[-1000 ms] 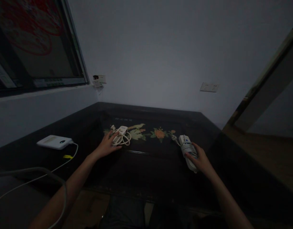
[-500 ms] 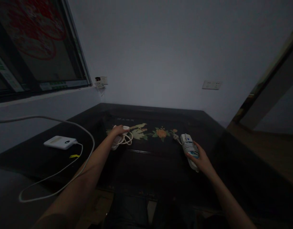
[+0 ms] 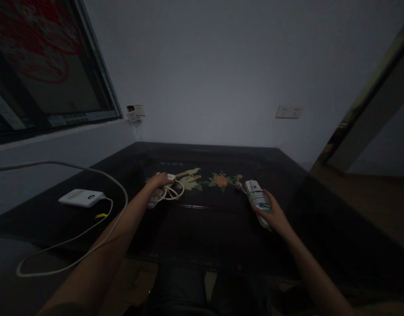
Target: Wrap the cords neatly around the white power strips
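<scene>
Moved: your left hand [image 3: 157, 181], now atop the white power strip [image 3: 171, 177], bench [image 3: 202, 232] ten o'clock; fingers hidden, grip cannot be told. Your right hand [image 3: 273, 213]: closed around the cable-wrapped power strip [image 3: 255, 188], three o'clock.

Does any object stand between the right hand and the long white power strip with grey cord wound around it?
No separate object is visible between them: the right hand holds the long white power strip. Only the strip's own wound grey cord lies around its middle, next to the hand. The palm side is hidden.
</scene>
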The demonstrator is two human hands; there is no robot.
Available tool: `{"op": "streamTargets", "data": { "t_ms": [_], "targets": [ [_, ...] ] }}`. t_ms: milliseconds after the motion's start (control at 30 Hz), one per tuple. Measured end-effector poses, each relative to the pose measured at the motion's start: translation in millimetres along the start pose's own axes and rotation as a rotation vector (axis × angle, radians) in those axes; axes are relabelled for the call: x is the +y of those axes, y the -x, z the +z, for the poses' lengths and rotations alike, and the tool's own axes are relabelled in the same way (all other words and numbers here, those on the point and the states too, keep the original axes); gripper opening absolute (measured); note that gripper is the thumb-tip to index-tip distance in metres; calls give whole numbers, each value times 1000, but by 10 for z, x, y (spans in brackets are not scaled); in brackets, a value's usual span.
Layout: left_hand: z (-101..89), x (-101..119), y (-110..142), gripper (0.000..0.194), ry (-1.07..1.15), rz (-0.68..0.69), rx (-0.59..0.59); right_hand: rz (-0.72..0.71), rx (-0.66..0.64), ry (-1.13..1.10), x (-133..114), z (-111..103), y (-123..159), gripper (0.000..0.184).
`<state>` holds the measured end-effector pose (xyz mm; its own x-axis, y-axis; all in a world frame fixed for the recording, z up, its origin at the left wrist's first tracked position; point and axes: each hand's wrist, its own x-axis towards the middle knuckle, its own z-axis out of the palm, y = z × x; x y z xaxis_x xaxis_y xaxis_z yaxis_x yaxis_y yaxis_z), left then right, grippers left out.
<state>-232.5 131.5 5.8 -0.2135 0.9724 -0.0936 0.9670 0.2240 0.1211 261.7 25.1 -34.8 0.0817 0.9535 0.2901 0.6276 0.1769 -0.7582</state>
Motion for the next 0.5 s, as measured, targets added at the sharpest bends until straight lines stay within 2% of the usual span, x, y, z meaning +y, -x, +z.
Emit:
{"op": "streamTargets", "data": {
  "t_ms": [267, 400, 500],
  "targets": [
    [-7, -108, 212, 73, -19, 9, -35, -28, 1, 6, 29, 13, -2, 89],
    [-59, -69, 353, 77, -78, -48, 14, -24, 1, 30, 64, 13, -16, 89],
    [-97, 0, 390, 78, -122, -61, 32, -85, 51, 117, -34, -42, 13, 85]
  ]
}}
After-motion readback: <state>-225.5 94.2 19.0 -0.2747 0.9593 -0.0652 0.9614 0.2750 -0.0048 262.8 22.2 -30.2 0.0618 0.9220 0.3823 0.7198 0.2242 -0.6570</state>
